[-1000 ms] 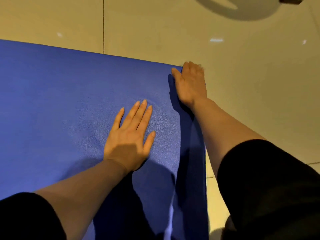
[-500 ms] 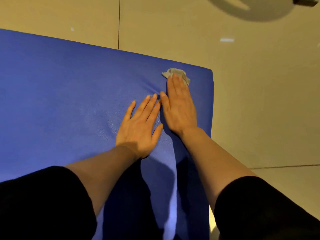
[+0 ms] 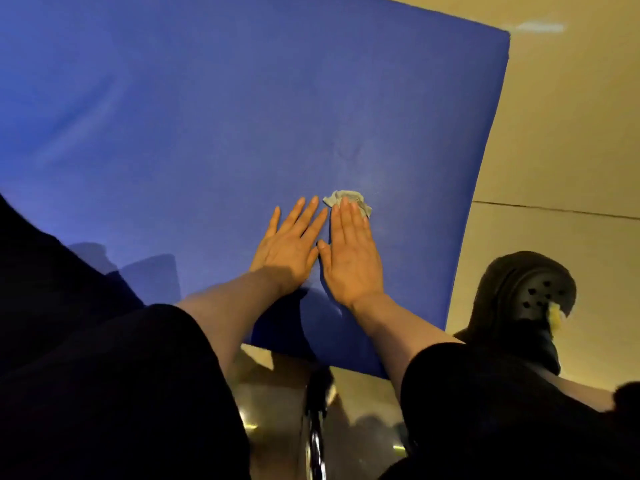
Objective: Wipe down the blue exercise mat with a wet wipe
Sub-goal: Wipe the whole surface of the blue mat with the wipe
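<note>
Mat: blue exercise mat (image 3: 242, 116) lay flat on the tiled floor (image 3: 571, 150).
Wipe: crumpled wet wipe (image 3: 348, 199) sat under the right hand (image 3: 351, 258), fingers straight, pressing.
Left hand (image 3: 289, 251): flat, holding nothing.
Progress: possibly faint damp streaks; most seemed unwiped.

No readable text, label, brand, number or sign appears anywhere.

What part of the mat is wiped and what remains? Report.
Done: cannot tell; no wet streaks show on the mat. In hand: right hand presses the wipe flat near the mat's right side; left hand braces beside it. Left: seemingly the wide area ahead.
</note>
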